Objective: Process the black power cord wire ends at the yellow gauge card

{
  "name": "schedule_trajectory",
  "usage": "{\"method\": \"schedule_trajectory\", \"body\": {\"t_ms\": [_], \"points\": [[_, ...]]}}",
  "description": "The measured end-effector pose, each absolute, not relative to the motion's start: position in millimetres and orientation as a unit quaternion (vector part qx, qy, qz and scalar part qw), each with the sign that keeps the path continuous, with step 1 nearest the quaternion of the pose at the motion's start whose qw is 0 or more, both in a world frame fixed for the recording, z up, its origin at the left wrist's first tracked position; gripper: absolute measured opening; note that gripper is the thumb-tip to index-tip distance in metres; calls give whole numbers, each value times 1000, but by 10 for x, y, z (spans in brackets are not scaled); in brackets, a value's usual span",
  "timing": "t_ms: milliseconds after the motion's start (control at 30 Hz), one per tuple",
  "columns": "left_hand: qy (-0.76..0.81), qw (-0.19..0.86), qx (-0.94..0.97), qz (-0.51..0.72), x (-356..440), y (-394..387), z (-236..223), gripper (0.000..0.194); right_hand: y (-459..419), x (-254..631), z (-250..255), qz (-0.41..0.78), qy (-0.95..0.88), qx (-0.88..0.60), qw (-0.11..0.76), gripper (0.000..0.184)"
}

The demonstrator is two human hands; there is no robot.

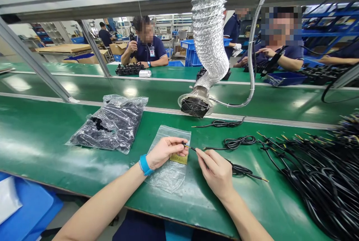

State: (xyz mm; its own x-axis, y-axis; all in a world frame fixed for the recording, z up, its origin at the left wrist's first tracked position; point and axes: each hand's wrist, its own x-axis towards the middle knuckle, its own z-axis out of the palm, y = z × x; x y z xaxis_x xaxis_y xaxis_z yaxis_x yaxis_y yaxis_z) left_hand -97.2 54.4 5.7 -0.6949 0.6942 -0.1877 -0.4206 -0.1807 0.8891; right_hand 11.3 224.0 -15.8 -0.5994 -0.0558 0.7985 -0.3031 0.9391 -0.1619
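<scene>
My left hand (169, 149), with a blue band at the wrist, pinches a small black part (184, 144) between thumb and fingers. Opposite it, my right hand (215, 170) grips a black cable (193, 148) close to its end, where a yellow wire shows at the black part. Whether the wire is inside the part is too small to tell. Below both hands lies a clear zip bag (171, 177) with a yellowish piece (179, 158) in it. The rest of the held cable is partly hidden behind my right hand, near a coiled cable (242, 170).
A clear bag of black parts (117, 121) lies to the left. Coiled cables (238, 142) and a large cable pile (308, 181) are on the right. A foil duct with a fan (195, 107) hangs ahead. Co-workers (153, 50) sit across the green bench (42, 132).
</scene>
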Motion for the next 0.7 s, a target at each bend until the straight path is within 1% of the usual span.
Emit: {"method": "schedule_trajectory", "body": {"t_ms": [167,267,400,500,700], "points": [[565,348,158,731,-977,535,33,45,2226,107,-142,132,-888,102,428,22],[616,326,202,689,-947,536,19,39,2195,98,-124,134,-896,115,407,20],[697,207,303,616,-895,526,43,24,2150,89,-117,148,-904,110,387,25],[722,145,345,582,-869,511,72,18,2126,94,-119,201,-906,96,360,30],[716,115,364,584,-839,505,64,18,2088,127,-102,360,-883,62,293,35]]}}
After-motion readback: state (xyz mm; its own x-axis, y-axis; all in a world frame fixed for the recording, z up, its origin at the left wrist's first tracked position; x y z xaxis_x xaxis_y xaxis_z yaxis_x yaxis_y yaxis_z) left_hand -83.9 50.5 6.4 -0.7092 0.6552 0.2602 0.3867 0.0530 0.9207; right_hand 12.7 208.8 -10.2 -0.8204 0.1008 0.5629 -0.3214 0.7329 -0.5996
